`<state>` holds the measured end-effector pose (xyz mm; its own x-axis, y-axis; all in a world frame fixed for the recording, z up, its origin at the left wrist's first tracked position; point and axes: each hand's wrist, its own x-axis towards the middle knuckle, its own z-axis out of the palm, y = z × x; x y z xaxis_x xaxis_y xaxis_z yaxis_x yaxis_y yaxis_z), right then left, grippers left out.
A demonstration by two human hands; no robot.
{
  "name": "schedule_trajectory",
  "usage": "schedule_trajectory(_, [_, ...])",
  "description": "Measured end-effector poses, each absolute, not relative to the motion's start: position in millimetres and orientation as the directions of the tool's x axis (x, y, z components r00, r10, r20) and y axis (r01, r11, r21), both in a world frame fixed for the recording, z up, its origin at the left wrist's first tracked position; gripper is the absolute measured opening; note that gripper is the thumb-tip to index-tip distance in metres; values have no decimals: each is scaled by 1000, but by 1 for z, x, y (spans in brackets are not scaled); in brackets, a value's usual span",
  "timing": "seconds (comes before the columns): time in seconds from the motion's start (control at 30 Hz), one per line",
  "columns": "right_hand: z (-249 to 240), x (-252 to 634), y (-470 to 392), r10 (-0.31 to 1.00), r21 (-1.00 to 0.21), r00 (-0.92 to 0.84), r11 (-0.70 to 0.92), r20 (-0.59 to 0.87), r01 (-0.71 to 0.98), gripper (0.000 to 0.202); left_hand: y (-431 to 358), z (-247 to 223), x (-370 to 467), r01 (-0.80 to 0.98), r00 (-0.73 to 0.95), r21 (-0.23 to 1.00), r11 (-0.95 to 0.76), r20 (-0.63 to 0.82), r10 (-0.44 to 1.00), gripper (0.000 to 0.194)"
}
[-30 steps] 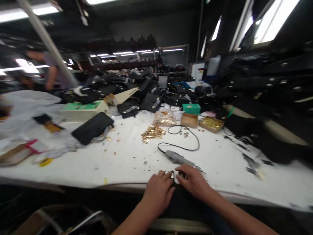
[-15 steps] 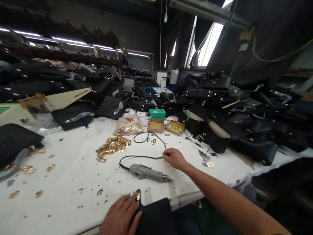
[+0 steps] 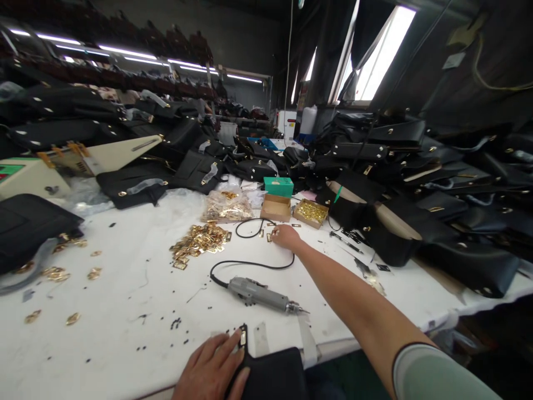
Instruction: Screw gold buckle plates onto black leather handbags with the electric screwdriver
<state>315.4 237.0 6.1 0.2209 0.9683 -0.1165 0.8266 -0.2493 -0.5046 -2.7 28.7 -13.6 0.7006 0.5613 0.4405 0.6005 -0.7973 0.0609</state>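
My left hand (image 3: 211,368) lies on a black leather piece (image 3: 272,373) at the front edge, fingers spread beside a small gold fitting (image 3: 242,336) on its corner tab. Farther out, my right hand (image 3: 286,238) reaches to small rectangular gold plates (image 3: 268,238) on the white table; its fingertips are bent down and what they touch is too small to tell. A grey electric screwdriver (image 3: 264,295) lies between the hands, its black cord (image 3: 250,262) looping back past my right hand. Behind it to the left is a heap of gold hardware (image 3: 199,243).
An open cardboard box (image 3: 275,208), a box of small brass parts (image 3: 311,212) and a green box (image 3: 278,186) stand behind. Black bags (image 3: 462,261) are piled right and left. A pen-like tool (image 3: 346,243) lies at right; a pale machine (image 3: 31,176) stands left.
My right hand has moved farther out over the table to the loose plates. My left hand stays on the black piece. The whole view has shifted a little.
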Motion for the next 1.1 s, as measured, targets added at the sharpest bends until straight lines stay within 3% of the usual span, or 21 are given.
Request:
schedule_trajectory(0.13, [15, 316, 226, 972, -598, 212, -231, -102, 768, 9, 20, -6, 0, 633, 667, 171, -755, 375, 644, 23])
schedule_trajectory(0.23, [26, 306, 195, 981, -694, 155, -193, -118, 694, 14, 14, 1, 3, 657, 644, 253, -710, 300, 704, 26])
schedule_trajectory(0.47, [38, 243, 75, 960, -923, -178, -140, -215, 359, 19, 9, 12, 9, 672, 612, 366, -643, 215, 761, 23])
schedule_trajectory(0.77, [24, 205, 35, 964, -843, -140, -121, -226, 525, 15, 6, 14, 10, 652, 625, 385, -653, 213, 751, 22])
schedule_trajectory(1.1, [19, 207, 40, 936, -827, -179, -164, -302, 538, 14, 10, 3, 9, 649, 596, 428, -629, 228, 770, 22])
